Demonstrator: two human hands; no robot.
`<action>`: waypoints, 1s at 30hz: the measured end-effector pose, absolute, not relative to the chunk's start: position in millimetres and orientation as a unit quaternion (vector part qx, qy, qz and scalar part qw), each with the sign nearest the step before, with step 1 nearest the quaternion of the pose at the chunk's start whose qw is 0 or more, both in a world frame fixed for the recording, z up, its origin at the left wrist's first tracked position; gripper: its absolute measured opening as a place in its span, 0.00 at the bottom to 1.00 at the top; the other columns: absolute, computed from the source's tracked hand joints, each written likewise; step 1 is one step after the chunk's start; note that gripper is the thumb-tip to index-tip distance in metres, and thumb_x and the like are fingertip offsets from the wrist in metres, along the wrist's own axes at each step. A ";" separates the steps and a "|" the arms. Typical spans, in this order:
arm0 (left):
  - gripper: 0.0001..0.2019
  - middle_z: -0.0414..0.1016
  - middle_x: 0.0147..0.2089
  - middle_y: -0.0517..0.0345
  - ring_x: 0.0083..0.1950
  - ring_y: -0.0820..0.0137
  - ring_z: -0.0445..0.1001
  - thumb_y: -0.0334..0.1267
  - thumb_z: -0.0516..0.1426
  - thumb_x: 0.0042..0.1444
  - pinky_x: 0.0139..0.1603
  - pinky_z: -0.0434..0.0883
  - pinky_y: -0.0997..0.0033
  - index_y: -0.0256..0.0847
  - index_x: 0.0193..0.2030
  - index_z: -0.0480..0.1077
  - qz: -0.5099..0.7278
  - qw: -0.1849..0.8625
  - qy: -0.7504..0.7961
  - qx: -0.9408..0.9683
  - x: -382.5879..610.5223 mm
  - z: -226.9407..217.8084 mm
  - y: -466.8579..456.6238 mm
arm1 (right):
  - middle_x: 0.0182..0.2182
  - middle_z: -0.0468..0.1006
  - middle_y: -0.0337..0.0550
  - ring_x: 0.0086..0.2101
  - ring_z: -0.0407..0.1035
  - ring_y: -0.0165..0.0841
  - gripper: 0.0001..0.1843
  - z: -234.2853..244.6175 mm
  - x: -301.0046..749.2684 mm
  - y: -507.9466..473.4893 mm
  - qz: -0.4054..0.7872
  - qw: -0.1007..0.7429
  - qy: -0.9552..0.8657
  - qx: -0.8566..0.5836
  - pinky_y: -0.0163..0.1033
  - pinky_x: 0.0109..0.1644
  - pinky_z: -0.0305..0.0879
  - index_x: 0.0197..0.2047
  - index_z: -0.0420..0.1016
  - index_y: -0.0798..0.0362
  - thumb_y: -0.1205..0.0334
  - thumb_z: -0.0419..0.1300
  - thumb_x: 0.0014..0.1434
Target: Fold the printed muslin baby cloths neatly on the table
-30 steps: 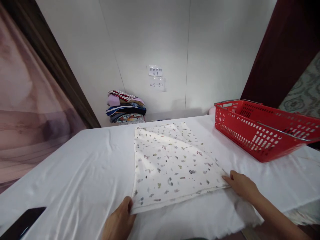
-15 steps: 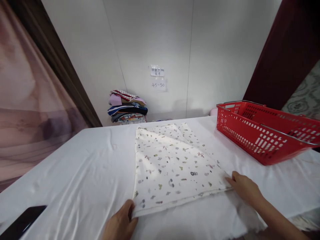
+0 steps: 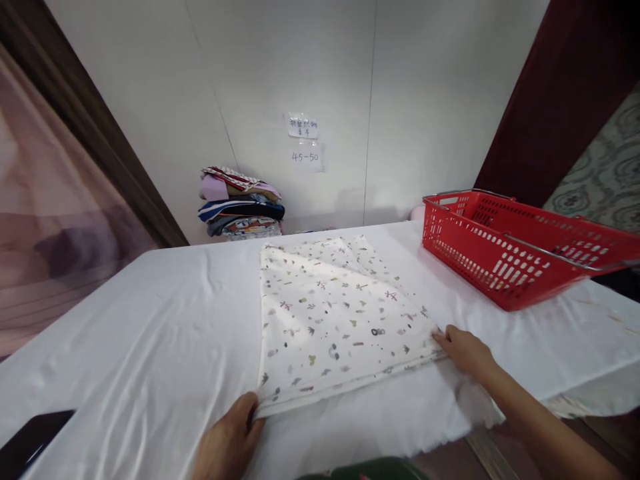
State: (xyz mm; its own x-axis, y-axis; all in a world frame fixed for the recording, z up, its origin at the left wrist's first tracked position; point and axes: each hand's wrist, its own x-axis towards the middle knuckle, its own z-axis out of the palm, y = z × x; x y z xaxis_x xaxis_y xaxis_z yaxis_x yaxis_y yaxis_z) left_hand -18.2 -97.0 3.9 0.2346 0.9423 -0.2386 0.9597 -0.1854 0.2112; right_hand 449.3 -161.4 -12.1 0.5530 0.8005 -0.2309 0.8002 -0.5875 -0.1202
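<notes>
A white cloth (image 3: 340,313) with small printed plants and figures lies folded in layers on the white-covered table (image 3: 165,320). My left hand (image 3: 231,433) pinches its near left corner between thumb and fingers. At the near right corner, my right hand (image 3: 466,350) grips the edge the same way. The near edge is held taut between both hands, and a diagonal crease crosses the upper part of the cloth. The fingertips under the fabric are hidden.
A red plastic basket (image 3: 510,267) with metal handles stands at the right. Behind the table's far edge is a stack of folded fabrics (image 3: 241,203). A dark flat phone-like object (image 3: 35,437) lies at the near left. Paper labels (image 3: 303,127) hang on the wall.
The view has shifted, so the table, basket and cloth appear slightly further left and higher. Both hands keep their hold on the cloth's near corners.
</notes>
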 end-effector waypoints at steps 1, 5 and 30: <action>0.05 0.70 0.31 0.62 0.34 0.70 0.71 0.37 0.44 0.58 0.33 0.59 0.73 0.44 0.33 0.58 -0.031 0.157 0.617 0.771 -17.9 4.0 -97.1 | 0.33 0.75 0.49 0.35 0.70 0.42 0.20 -11.4 448.5 -161.7 0.128 -0.003 -0.454 -0.882 0.39 0.32 0.55 0.33 0.65 0.53 0.47 0.43 0.61; 0.05 0.71 0.33 0.61 0.35 0.69 0.72 0.38 0.45 0.58 0.33 0.60 0.72 0.44 0.36 0.59 -0.034 0.153 0.616 0.772 -17.3 2.6 -97.8 | 0.35 0.74 0.50 0.37 0.70 0.41 0.18 -11.4 446.8 -161.2 0.133 -0.011 -0.458 -0.879 0.40 0.34 0.57 0.34 0.65 0.54 0.49 0.44 0.61; 0.10 0.72 0.40 0.57 0.36 0.66 0.73 0.35 0.45 0.52 0.36 0.65 0.71 0.44 0.42 0.58 0.162 0.087 0.659 0.730 -72.8 19.0 -70.8 | 0.30 0.74 0.40 0.24 0.66 0.24 0.17 -1.4 403.3 -180.0 0.598 0.446 -0.221 -0.628 0.27 0.24 0.61 0.38 0.69 0.55 0.53 0.64 0.49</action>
